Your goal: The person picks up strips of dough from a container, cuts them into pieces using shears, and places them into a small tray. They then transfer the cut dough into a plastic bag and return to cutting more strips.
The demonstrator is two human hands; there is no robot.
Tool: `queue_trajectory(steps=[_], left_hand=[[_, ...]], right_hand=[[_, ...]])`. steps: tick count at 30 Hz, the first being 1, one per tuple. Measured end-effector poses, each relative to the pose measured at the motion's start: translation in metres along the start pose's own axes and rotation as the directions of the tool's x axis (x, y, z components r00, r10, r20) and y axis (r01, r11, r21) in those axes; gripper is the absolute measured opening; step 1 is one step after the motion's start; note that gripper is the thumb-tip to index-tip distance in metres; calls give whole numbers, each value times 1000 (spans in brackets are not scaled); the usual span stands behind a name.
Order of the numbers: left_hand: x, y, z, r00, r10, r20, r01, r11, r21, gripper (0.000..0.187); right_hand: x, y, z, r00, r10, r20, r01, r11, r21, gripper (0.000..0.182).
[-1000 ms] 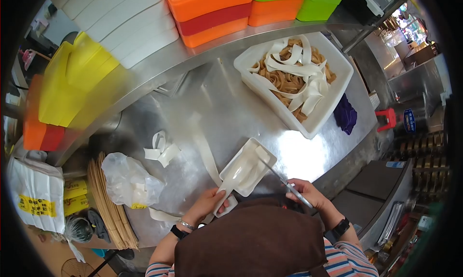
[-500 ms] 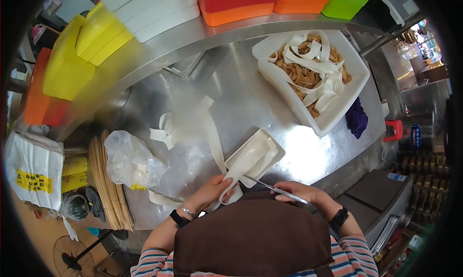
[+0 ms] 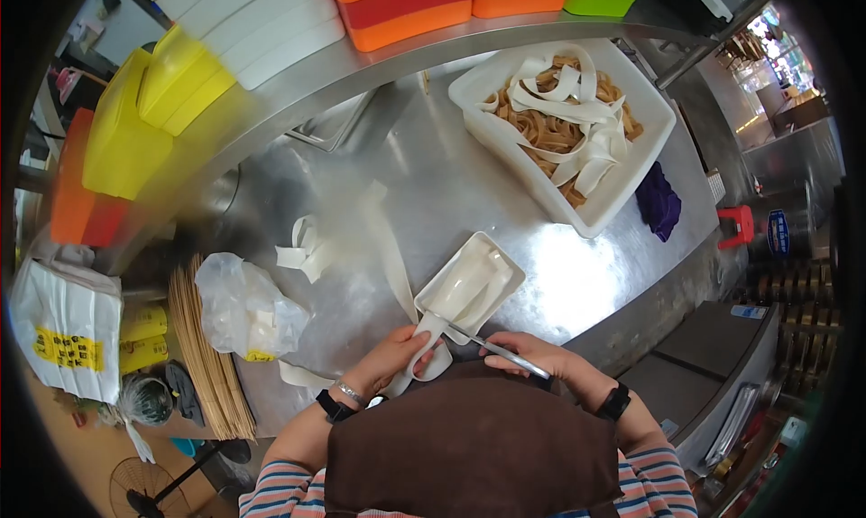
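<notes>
My left hand (image 3: 399, 354) is closed on a long, flat white strip (image 3: 431, 330), which looks like a wide noodle or a sheet of tofu skin. Part of it loops below my fingers, and the upper end reaches over a small white rectangular tray (image 3: 505, 294). In my right hand (image 3: 521, 354) is a slim metal knife (image 3: 496, 346), its blade tip pointing left and touching or just over the strip. Inside the tray lie more pale pieces. Another white strip (image 3: 390, 256) runs up the steel table from my left hand, and a short curled piece (image 3: 305, 250) rests farther left.
A large white tub (image 3: 586, 225) of brown and white strips stands back right, beside a purple cloth (image 3: 658, 202). Left are a plastic bag (image 3: 244, 297) and a bundle of thin sticks (image 3: 203, 356). Stacked coloured boxes (image 3: 410, 13) fill the shelf (image 3: 298, 85) above the steel table (image 3: 379, 157).
The knife in my right hand has moved left, and its tip now meets the strip near my left fingers. The whole view has shifted slightly.
</notes>
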State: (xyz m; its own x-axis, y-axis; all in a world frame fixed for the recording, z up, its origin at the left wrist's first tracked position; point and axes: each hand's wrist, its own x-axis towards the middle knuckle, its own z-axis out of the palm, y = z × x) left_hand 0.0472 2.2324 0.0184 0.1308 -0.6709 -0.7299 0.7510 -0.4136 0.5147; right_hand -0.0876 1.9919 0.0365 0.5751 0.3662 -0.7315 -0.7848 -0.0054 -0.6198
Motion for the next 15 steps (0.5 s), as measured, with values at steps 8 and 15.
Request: queue_trajectory(steps=[8,15], left_hand=[[3,-2,-9,1000,-29,1,29,1000,0,30],[4,-1,-11,1000,-16,15,16,1000,16,30]], right_hand=[[7,7,13,997,-58,-48,63,991,117,44],[7,9,20,995,-59,-80,71,985,154,38]])
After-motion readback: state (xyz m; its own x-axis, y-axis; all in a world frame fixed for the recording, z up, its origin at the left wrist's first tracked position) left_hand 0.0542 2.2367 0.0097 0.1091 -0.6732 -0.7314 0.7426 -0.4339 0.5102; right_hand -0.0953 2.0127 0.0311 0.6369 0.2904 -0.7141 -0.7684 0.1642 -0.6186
